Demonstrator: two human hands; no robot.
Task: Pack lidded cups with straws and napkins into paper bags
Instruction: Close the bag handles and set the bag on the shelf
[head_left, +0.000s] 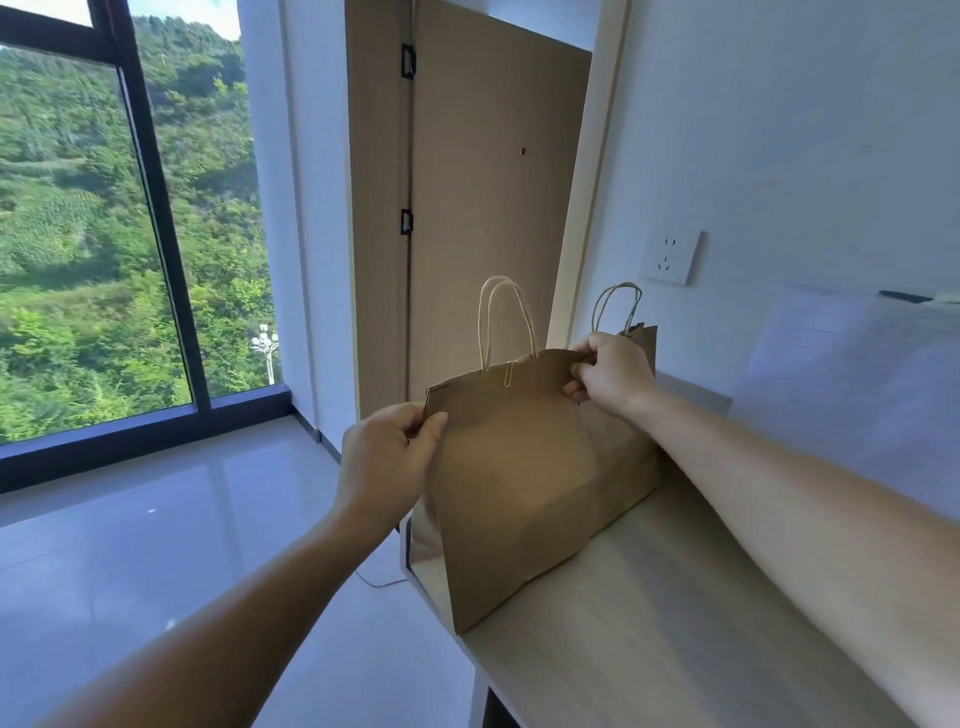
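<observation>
I pinch the top corners of a brown paper bag (519, 467), my left hand (387, 457) at its left corner, my right hand (610, 371) at its right. It stands upright at the desk (649, 623) end, a second bag (631, 415) just behind it.

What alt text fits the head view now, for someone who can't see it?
The left hand and right hand pinch the top corners of a brown paper bag standing on a pale counter. A second bag stands behind it, near a door and window.
</observation>
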